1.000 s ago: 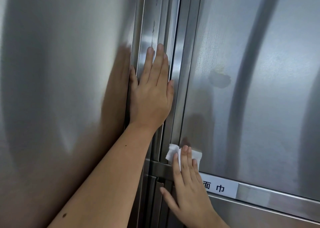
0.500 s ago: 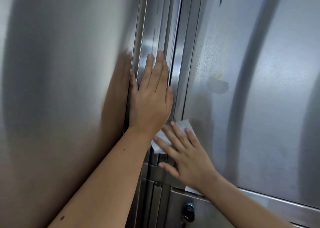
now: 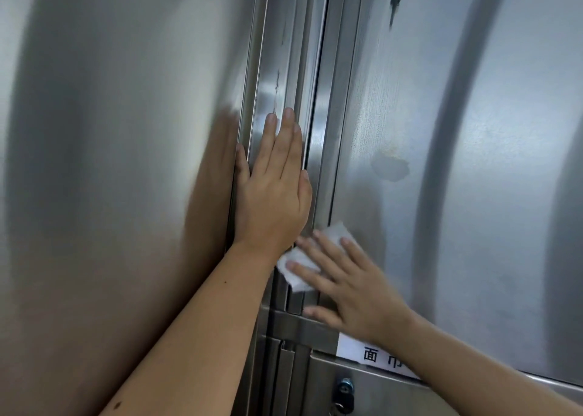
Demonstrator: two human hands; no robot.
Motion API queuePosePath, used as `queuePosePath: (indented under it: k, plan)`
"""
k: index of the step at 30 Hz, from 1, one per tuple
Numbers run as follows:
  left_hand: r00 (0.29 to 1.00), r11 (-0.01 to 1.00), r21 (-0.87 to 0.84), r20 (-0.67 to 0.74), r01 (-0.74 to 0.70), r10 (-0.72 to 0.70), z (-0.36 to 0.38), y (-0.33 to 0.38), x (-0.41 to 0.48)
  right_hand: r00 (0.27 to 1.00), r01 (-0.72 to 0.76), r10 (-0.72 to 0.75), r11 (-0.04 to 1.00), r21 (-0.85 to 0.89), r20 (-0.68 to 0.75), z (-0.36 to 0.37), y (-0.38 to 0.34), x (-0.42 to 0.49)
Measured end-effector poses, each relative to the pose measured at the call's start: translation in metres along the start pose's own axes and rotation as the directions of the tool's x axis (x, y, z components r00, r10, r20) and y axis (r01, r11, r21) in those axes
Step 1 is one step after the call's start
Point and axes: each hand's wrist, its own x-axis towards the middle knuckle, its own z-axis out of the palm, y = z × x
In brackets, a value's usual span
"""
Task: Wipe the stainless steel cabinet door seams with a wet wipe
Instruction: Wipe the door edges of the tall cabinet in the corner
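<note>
My right hand [image 3: 353,289] no longer points straight up at the lower left corner of the right-hand stainless steel door [image 3: 473,194]. It has turned, so the fingers now slant up and left. It has slid the white wet wipe [image 3: 298,276] off that corner, leftward and a little higher, onto the vertical seam [image 3: 310,131] between the doors. My forearm now crosses the white printed label [image 3: 375,354], and the small metal lock [image 3: 344,387] below shows.
</note>
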Motion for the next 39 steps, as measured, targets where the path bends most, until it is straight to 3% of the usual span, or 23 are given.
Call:
queuePosePath:
  k: [4,8,12,17,21,28,34,39]
  plan:
    - [1.0,1.0,-0.001,-0.016,-0.003,0.003,0.0,0.0,0.0,0.998,-0.067,0.067,0.998,-0.008,-0.002,-0.004,0.01,0.008]
    - [1.0,1.0,-0.008,-0.025,0.0,0.0,0.0,-0.001,0.0,1.0,0.018,-0.018,0.999,-0.038,0.019,0.002,-0.002,-0.009]
    - [1.0,1.0,-0.022,-0.012,0.009,-0.009,-0.001,-0.001,0.0,0.997,0.059,-0.062,0.997,-0.052,-0.046,-0.001,0.014,0.0]
    - [1.0,0.999,-0.05,0.008,0.006,-0.005,-0.002,-0.002,-0.001,0.991,-0.042,0.038,0.999,-0.028,-0.13,-0.02,0.056,0.044]
    - [1.0,0.996,-0.092,0.002,0.007,-0.007,-0.003,-0.002,0.0,0.987,-0.112,0.112,0.994,0.002,-0.117,-0.033,0.077,0.063]
    - [1.0,0.998,-0.061,0.013,0.011,-0.011,-0.001,-0.002,-0.001,0.994,0.019,-0.022,0.999,-0.027,-0.107,-0.03,0.081,0.055]
    - [0.998,0.997,-0.063,0.05,0.037,-0.034,-0.003,-0.001,-0.001,0.981,-0.183,0.179,0.982,-0.048,-0.072,-0.055,0.12,0.1]
    - [0.997,0.998,-0.055,0.063,0.04,-0.037,-0.003,-0.001,-0.001,0.985,-0.14,0.138,0.99,-0.018,-0.101,-0.043,0.102,0.083]
